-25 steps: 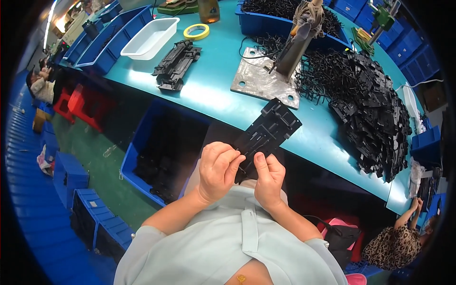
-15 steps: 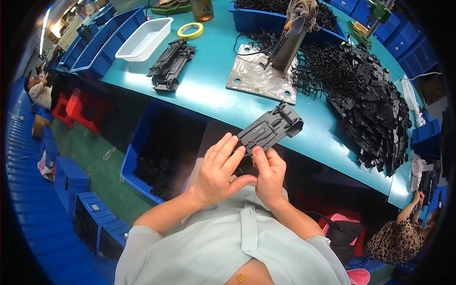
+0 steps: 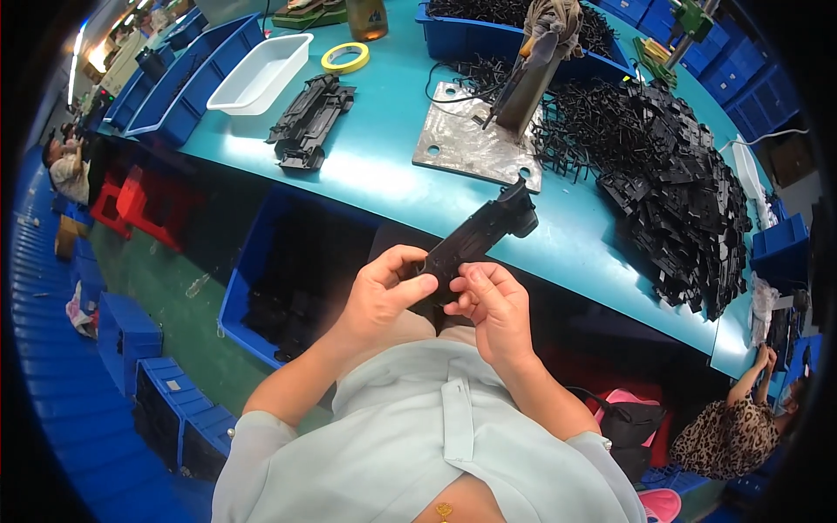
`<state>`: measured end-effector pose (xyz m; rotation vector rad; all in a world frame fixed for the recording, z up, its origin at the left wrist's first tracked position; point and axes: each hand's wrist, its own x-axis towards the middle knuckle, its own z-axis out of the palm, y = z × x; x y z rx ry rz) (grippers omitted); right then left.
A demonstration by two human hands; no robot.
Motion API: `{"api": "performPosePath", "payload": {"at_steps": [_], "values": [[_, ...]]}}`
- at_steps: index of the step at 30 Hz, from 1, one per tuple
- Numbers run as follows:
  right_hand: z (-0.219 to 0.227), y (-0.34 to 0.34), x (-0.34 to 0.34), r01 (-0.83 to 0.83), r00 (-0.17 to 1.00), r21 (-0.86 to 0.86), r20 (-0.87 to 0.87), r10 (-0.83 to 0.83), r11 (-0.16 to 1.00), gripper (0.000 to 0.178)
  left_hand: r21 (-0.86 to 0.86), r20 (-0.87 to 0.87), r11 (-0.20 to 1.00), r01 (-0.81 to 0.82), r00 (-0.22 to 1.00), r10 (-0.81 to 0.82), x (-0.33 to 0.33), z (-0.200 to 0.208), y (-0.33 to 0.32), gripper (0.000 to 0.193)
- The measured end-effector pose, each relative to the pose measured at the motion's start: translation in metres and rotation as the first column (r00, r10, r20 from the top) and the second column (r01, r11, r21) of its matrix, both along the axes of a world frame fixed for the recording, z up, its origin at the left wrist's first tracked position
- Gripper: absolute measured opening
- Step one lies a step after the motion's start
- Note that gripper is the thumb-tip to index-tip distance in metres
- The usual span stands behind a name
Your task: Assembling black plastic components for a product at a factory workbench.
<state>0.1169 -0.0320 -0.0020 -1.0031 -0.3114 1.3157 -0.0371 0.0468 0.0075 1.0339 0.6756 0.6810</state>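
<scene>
Held plastic part: black. Table: teal. Tray: white. Tape roll: yellow. Bins: blue. Shirt: pale green.

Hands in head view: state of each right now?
Left hand: closed on the near end of the black plastic part.
Right hand: fingers pinching the same part from below.

the flat black plastic part has turned. before, its broad face looked up at the camera and it looked wide. now it is tipped on its side, so it looks long and thin, pointing to 2 o'clock over the edge of the bench. the left hand has opened up a bit, and its thumb now lies across the low end of the part. the right hand has slid down under that end.
</scene>
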Motion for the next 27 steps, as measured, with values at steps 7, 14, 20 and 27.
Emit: {"api": "performPosePath", "payload": {"at_steps": [7, 14, 20, 27], "values": [[-0.009, 0.0, 0.005, 0.023, 0.996, -0.107, 0.082, -0.014, 0.994, 0.016, -0.287, 0.126, 0.956, 0.061, 0.992, -0.025, -0.004, -0.003, 0.011, 0.023], [-0.007, 0.003, 0.013, -0.141, 0.988, 0.009, 0.061, 0.14, 0.99, 0.014, -0.324, 0.161, 0.943, 0.08, 0.987, -0.028, 0.001, -0.005, 0.017, 0.026], [-0.006, 0.01, 0.025, -0.22, 0.971, -0.036, 0.092, 0.222, 0.975, 0.017, -0.312, 0.163, 0.945, 0.099, 0.985, -0.05, 0.004, -0.012, 0.024, 0.035], [0.001, 0.016, 0.035, -0.15, 0.987, 0.056, 0.071, 0.145, 0.987, 0.022, -0.36, 0.223, 0.933, 0.017, 0.972, 0.069, 0.023, -0.01, 0.031, 0.032]]}}
